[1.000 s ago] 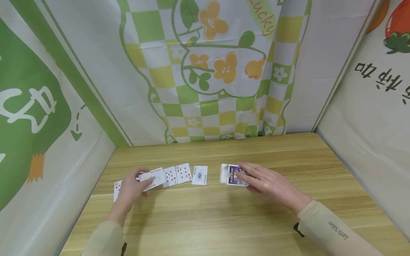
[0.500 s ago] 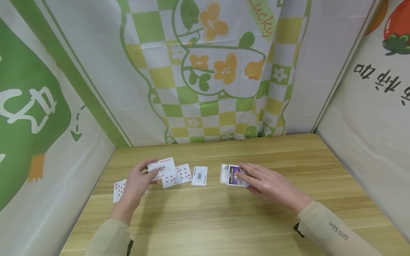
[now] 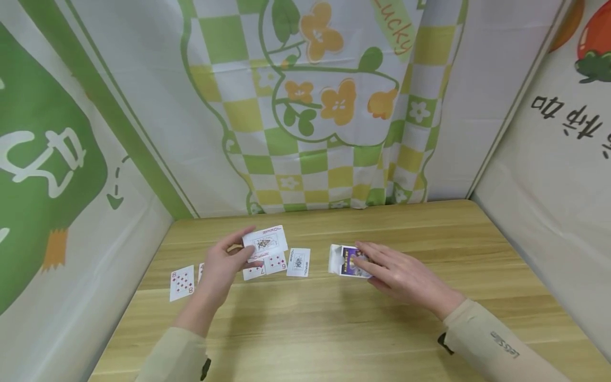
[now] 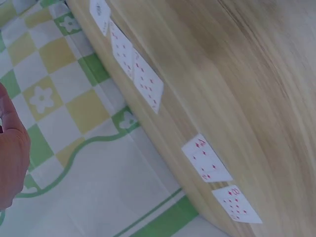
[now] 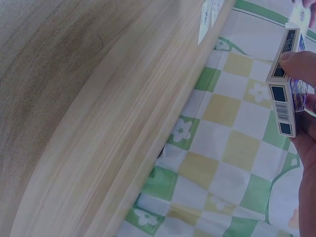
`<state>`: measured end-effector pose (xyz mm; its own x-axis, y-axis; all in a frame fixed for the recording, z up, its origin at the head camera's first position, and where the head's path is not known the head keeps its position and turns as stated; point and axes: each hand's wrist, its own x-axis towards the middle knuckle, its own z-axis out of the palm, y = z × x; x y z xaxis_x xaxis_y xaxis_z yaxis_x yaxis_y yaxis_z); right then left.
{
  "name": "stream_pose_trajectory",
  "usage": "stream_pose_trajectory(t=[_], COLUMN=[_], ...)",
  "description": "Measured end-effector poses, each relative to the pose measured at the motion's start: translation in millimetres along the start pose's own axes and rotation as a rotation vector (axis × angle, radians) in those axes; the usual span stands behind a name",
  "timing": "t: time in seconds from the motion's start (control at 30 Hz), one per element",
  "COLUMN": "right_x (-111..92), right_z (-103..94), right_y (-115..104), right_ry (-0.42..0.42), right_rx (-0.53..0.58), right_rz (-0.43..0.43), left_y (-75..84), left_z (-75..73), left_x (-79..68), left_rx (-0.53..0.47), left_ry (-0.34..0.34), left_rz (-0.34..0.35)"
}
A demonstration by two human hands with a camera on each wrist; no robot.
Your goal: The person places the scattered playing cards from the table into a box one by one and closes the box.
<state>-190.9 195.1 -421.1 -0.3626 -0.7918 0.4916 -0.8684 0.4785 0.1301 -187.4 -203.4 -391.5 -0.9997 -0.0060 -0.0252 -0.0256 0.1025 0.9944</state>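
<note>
In the head view my left hand (image 3: 224,268) pinches a joker card (image 3: 265,241) by its left end, raised over the row of cards. Partly covered behind it lie the seven of diamonds (image 3: 253,272) and six of diamonds (image 3: 276,262). A black-and-white joker card (image 3: 298,262) lies flat to their right. My right hand (image 3: 401,270) grips a playing-card box (image 3: 353,261), its open end facing left. The right wrist view shows the thumb on the box's (image 5: 283,106) narrow side. Only part of my left hand (image 4: 12,143) shows in the left wrist view, without the held card.
At the row's left end lies the eight of diamonds (image 3: 182,283). Beside it is another diamond card (image 4: 206,158), mostly hidden by the left hand in the head view. The wooden table (image 3: 305,329) meets a checkered curtain (image 3: 310,164) at the back.
My left hand has carried the joker card to the right, from above the left cards to over the seven and six. The right hand and box have stayed in place.
</note>
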Motion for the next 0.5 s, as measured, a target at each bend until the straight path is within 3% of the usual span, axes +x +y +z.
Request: stream_pose_trajectory(t=[0.33,0.5], right_x=[1,2], right_z=[-1.4,-1.9], right_y=[-2,-2], right_ry=[-0.002,-0.003], right_rx=[0.009,0.012], right_rz=[0.001,0.0], left_y=[12.4,15.6], left_z=[29.6,42.0], left_x=[-3.3,-6.3], left_rx=[-0.08,-0.042], left_ry=[0.021,0.047], left_rz=[0.101,0.104])
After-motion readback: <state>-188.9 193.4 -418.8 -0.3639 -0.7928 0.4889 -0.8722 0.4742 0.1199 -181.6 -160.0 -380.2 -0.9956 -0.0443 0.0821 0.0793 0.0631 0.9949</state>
